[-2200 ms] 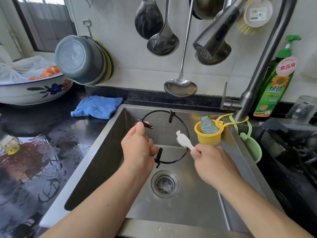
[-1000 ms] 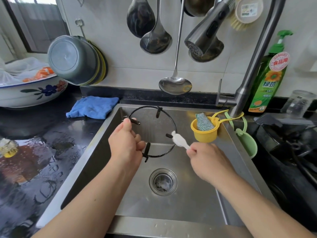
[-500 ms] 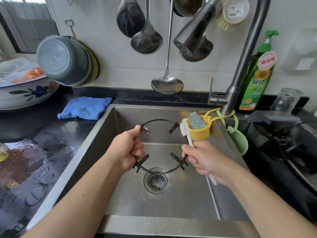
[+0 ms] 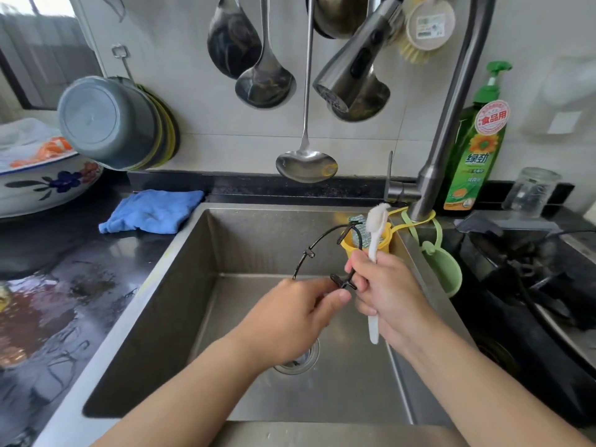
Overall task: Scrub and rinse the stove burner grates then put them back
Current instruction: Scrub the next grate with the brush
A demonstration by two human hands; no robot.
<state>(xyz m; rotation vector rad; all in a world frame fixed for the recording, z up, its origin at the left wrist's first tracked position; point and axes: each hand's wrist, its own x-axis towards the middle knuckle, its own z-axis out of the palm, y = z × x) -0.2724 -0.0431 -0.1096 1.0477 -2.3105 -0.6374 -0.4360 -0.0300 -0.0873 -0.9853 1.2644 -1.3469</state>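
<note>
Your left hand [image 4: 290, 321] is curled round the near edge of the black burner grate [image 4: 317, 245], which is held up over the steel sink [image 4: 180, 269] and tilts toward the far right. Your right hand [image 4: 385, 293] grips both the white brush [image 4: 375, 232], bristles pointing up, and the grate's right side, just in front of the yellow sponge cup [image 4: 383, 238].

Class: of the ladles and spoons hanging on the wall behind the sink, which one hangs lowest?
The long-handled ladle: its bowl hangs just above the counter's back edge, well below the others.
</note>
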